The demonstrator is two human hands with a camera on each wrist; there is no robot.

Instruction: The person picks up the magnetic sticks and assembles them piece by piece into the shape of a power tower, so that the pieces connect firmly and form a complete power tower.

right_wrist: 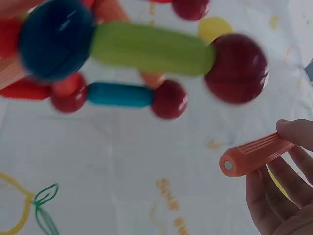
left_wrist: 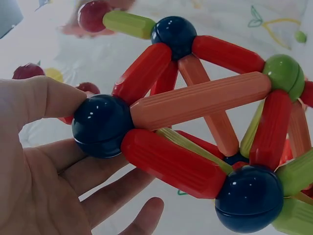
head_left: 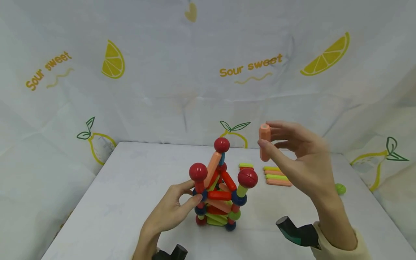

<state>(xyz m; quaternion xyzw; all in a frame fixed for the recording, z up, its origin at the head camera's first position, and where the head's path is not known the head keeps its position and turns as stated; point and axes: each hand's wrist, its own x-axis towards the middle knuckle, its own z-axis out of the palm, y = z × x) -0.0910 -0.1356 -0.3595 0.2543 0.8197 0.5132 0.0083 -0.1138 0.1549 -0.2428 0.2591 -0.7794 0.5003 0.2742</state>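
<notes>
our left hand (head_left: 175, 209) pinches blue ball (left_wrist: 101, 126) of stick frame (head_left: 219, 195), mid desk (head_left: 120, 187); right hand (head_left: 303, 159) pinches orange stick (head_left: 264, 137), right of frame. we should brace lightly, leave stick ends bare.

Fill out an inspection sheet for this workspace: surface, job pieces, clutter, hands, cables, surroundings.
Surface: white tabletop.
Job pieces: ball-and-rod structure, topped by three red balls; a separate orange rod held up off the tabletop.
Clutter: loose rods lying beyond the structure, toward the right; one green ball at far right.
Left hand: pinches a blue ball of the structure.
Right hand: pinches the orange rod, clear of the structure.
Cables: nothing seen.
Surroundings: white cloth backdrop with lemon prints and "Sour sweet" lettering.
</notes>
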